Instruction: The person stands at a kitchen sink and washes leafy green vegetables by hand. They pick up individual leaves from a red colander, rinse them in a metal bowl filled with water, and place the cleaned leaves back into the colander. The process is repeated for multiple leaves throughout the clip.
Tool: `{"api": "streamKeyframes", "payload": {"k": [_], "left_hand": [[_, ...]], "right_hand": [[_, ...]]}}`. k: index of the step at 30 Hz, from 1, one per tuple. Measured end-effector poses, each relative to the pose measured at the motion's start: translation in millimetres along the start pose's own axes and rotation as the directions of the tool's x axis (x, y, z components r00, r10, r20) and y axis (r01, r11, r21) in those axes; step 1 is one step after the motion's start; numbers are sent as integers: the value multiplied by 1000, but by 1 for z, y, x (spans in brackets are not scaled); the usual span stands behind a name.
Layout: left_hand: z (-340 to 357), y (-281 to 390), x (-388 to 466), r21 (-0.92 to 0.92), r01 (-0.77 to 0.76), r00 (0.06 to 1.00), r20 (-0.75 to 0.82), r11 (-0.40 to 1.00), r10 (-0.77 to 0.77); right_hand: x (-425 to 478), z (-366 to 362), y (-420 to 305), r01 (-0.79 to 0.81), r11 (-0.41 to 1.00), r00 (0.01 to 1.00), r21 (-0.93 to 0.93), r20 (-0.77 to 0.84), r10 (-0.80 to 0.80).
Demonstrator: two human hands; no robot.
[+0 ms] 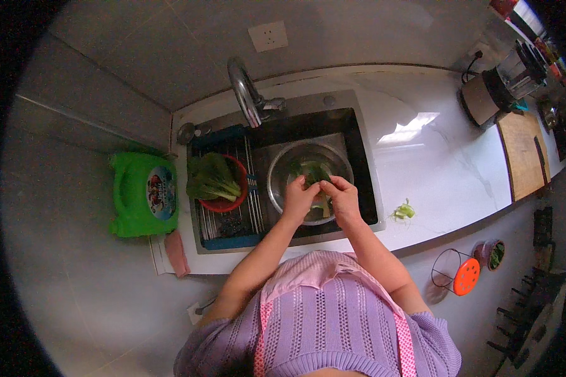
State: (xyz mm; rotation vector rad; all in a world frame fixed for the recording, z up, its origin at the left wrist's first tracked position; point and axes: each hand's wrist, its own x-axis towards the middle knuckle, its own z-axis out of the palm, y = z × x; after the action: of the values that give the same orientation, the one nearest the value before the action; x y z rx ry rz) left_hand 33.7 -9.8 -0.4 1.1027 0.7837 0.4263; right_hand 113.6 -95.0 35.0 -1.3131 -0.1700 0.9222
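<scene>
My left hand [300, 200] and my right hand [343, 198] meet over a round metal bowl [277, 162] in the sink, both pinching a green leafy vegetable [317, 172]. Its pale stalk hangs down between them. More green pieces lie in the bowl, partly hidden by my hands. Left of the bowl, a bunch of leafy greens [212, 178] rests in and over the edge of a red basin [238, 200], on a metal draining rack [256, 207] across the sink. A cut root end [403, 210] lies on the white counter right of the sink.
A chrome faucet [245, 92] arches behind the bowl. A green plastic container [139, 195] and a pink cloth [176, 253] are at the left. A blender [493, 92] and a wooden cutting board [522, 153] stand at the right. An orange-topped stool [466, 277] is on the floor, below right.
</scene>
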Motion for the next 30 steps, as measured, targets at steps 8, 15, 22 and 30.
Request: {"api": "streamKeyframes", "payload": {"k": [8, 15, 22, 30], "left_hand": [[3, 8, -1, 90, 12, 1000, 13, 996, -13], [4, 8, -4, 67, -4, 999, 51, 998, 0], [3, 15, -5, 149, 56, 992, 102, 987, -71], [1, 7, -2, 95, 58, 987, 146, 994, -72]], "right_hand": [[9, -9, 8, 54, 992, 997, -115, -48, -60], [10, -12, 6, 26, 982, 997, -187, -70, -40], [13, -12, 5, 81, 985, 994, -152, -65, -91], [22, -17, 17, 74, 985, 992, -157, -91, -89]]}}
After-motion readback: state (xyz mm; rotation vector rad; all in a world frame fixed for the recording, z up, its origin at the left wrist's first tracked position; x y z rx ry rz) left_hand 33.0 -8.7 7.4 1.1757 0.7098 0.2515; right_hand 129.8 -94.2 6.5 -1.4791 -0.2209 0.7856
